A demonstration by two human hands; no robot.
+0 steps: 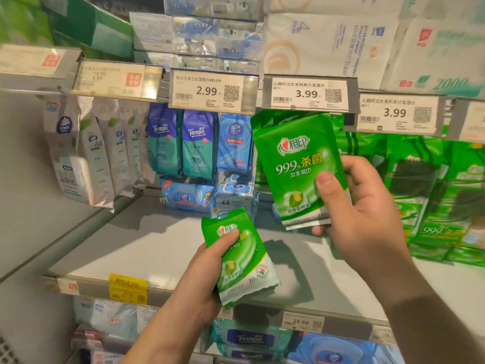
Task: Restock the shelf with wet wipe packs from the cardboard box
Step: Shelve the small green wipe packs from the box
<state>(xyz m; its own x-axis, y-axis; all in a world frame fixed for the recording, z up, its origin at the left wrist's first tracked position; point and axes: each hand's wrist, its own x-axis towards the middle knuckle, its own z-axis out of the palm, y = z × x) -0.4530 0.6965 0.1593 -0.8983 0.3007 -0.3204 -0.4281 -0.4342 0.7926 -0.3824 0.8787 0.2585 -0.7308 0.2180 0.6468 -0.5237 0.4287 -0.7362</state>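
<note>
My right hand (359,214) grips a green wet wipe pack (294,164) by its lower edge, thumb on the front, and holds it upright just under the 3.99 price tag (307,94). Its top reaches the hanging green packs behind it. My left hand (207,269) grips a small stack of the same green packs (244,261), thumb across the top one, above the front edge of the grey shelf (147,248). The cardboard box is out of view.
More green packs (425,190) hang and stand at the right. Blue Tempo packs (183,145) and a blue Vinda pack (233,143) hang left of centre, white pouches (89,153) further left. Tissue bundles (325,46) fill the shelf above; blue packs (252,340) lie below.
</note>
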